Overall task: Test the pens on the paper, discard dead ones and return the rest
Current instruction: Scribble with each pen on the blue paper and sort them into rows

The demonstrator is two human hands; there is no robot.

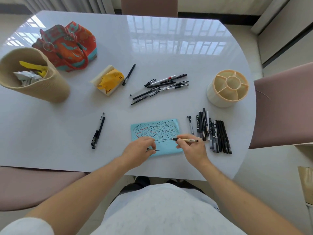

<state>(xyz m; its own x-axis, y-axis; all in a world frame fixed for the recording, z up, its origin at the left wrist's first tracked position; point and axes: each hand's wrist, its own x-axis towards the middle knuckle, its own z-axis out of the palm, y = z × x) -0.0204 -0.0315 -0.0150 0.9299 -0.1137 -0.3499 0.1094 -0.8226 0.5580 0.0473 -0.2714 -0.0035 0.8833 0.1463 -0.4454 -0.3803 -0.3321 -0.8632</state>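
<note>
- right hand [192,150] pinches a tan pen [185,140], tip on the blue paper [166,133] just ahead of the fingers.
- left hand [140,150] pinches what looks like its cap [153,150] and rests on the paper.
- best to keep the paper pinned and drag a short stroke over a bare patch.
- the holder [227,88] stands well beyond the right hand.

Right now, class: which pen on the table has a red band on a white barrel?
The white pen with a red band, lying at the far side of the loose heap beyond the blue paper. The rest look black or clear.
</note>
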